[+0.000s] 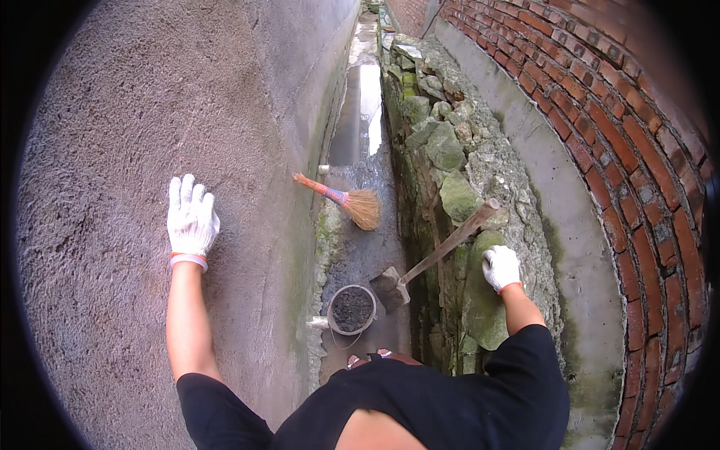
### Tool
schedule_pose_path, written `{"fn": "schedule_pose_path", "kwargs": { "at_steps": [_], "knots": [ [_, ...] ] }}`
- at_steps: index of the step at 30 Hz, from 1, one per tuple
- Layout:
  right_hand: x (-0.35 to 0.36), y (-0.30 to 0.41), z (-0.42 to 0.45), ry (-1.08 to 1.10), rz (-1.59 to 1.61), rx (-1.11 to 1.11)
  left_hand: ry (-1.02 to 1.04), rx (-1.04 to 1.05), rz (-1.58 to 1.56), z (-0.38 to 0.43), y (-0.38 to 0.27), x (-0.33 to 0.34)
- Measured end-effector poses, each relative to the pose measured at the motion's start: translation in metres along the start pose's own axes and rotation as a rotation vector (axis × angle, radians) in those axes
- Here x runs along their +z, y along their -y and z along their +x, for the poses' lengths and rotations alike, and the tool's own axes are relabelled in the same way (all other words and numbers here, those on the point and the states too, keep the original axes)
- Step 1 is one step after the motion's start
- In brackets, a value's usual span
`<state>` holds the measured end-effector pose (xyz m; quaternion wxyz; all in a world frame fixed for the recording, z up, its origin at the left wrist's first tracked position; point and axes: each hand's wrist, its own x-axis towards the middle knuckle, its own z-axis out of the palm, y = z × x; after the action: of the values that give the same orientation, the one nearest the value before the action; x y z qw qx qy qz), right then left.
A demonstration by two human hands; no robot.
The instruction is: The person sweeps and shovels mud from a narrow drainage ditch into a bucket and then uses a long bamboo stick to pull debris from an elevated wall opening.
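Note:
My left hand (pixel 193 216), in a white knit glove, lies against the rough rendered wall (pixel 242 140) with its fingers spread. On the other side, my right hand (pixel 502 268), gloved alike, rests at a mossy stone (pixel 485 304) with its fingers curled in and nothing visible in them. A hoe (pixel 394 287) leans beside the stone wall, its blade down in the channel and its wooden handle (pixel 450 242) slanting up toward my right hand, apart from it. Before my feet stands a bucket (pixel 353 309) holding dark, wet muck. Farther along, a straw hand broom (pixel 360 205) leans with its bound handle toward the rendered wall.
The narrow concrete channel (pixel 365 247) runs ahead to standing water (pixel 354 118). An uneven, mossy stone wall (pixel 444 146) borders it on the right. Beyond are a concrete ledge (pixel 568 225) and a brick wall (pixel 619 140). A short white pipe (pixel 318 322) juts out beside the bucket.

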<state>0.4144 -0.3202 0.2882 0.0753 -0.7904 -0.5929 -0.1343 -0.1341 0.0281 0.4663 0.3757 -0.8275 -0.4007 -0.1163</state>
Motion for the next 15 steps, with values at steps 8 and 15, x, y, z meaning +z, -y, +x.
{"fn": "schedule_pose_path", "kwargs": {
  "at_steps": [8,15],
  "knots": [
    [0.013,-0.001,0.009,0.044,-0.061,-0.034,0.065,0.000,0.025,0.002,-0.001,-0.002],
    [0.001,-0.006,-0.003,-0.007,-0.046,-0.043,-0.114,0.001,-0.076,0.019,-0.023,-0.007]
  ]
}}
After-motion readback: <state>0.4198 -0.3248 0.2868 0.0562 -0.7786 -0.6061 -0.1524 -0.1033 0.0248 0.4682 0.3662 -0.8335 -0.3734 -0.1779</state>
